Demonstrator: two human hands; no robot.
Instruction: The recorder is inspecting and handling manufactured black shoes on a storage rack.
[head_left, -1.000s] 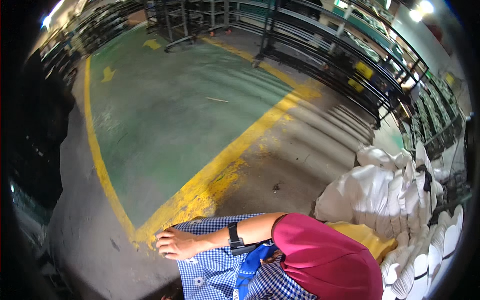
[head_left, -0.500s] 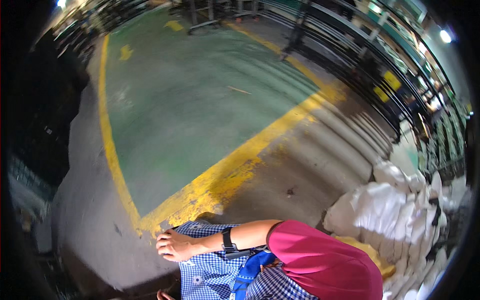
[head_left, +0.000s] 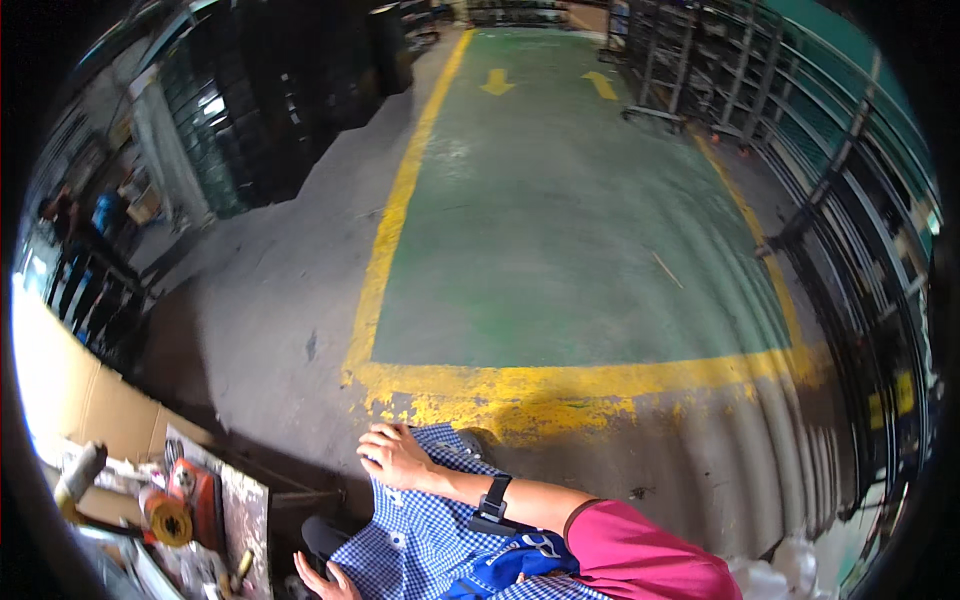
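Note:
My right hand hovers in front of the blue-and-white checked garment that I wear. Its fingers are loosely bent and a little apart, with nothing visible in them. A black strap circles that wrist, and a pink sleeve covers the upper arm. Low in the picture, my left hand shows only in part, beside the garment, its fingers spread and holding nothing. Bright blue cloth with white marks lies across the garment's lower front.
At lower left, a worn bench carries a red tool, an amber roll and cardboard. Ahead lies a green floor area edged by a yellow line. Metal racks line the right. A person stands far left.
My view has swung left: the bench and a person come in at left, while the white pile at right mostly leaves. More of my left hand shows, with fingers spread.

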